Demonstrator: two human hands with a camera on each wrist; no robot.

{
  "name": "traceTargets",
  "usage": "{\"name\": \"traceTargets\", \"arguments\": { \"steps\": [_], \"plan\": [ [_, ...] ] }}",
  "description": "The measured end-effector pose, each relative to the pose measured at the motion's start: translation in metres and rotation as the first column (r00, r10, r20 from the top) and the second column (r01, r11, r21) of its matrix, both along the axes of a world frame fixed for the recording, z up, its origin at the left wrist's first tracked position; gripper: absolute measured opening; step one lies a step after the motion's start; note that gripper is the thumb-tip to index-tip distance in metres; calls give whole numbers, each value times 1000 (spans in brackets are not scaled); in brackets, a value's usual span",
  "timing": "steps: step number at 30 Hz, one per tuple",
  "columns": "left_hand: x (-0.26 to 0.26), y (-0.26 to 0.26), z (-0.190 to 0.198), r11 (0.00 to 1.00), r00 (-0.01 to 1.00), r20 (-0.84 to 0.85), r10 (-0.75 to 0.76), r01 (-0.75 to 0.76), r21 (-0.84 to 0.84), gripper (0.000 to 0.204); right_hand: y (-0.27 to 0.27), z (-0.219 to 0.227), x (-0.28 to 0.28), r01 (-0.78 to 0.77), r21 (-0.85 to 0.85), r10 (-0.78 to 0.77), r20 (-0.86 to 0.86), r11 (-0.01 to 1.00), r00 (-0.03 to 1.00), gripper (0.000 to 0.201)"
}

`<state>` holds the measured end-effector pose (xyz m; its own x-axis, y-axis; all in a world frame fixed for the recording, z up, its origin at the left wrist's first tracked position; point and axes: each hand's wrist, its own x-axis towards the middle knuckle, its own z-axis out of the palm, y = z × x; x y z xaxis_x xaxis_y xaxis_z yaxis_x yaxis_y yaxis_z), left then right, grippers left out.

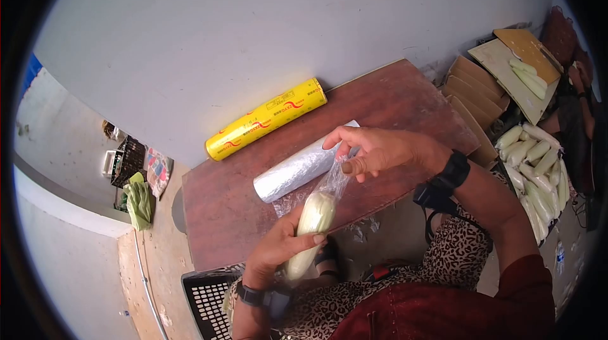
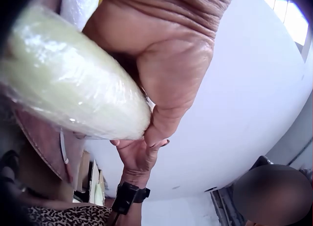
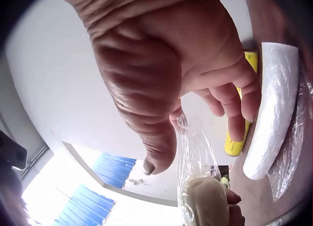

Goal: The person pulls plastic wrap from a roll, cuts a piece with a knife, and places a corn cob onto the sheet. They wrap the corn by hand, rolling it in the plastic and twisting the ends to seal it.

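A long, pale green vegetable (image 1: pixel 315 216) in clear film is gripped by my left hand (image 1: pixel 278 242), thumb across its near side. It stands tilted over the table's front edge. In the left wrist view, the film lies glossy and tight on the vegetable (image 2: pixel 73 79). Loose cling film (image 3: pixel 195 148) rises from its upper end and narrows to a tip at a finger of my right hand (image 1: pixel 380 153). That hand is above the vegetable, its fingers spread and thumb apart. Beside it, a roll of clear film (image 1: pixel 297 169) lies on the brown table (image 1: pixel 221 226).
Behind the film roll, a yellow printed roll (image 1: pixel 266 118) lies along the wall. Several wrapped pale vegetables (image 1: pixel 535 163) are heaped at right, below cardboard boxes (image 1: pixel 475 90) and a board. A black crate (image 1: pixel 209 305) stands at the table's front left. Another person sits far right.
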<state>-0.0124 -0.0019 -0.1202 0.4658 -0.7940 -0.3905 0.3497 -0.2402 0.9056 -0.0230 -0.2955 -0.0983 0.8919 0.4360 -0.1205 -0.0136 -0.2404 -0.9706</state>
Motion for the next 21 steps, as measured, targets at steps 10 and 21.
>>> {"name": "traceTargets", "arguments": {
  "steps": [10, 21],
  "plan": [
    [-2, -7, 7, 990, 960, 269, -79, 43, 137, 61, 9, -9, 1, 71, -54, -79, -160, 996, 984, 31],
    [3, 0, -18, 999, 999, 15, 48, -49, 13, 69, 9, -11, 5, 62, 96, -75, 143, 993, 987, 7]
  ]
}}
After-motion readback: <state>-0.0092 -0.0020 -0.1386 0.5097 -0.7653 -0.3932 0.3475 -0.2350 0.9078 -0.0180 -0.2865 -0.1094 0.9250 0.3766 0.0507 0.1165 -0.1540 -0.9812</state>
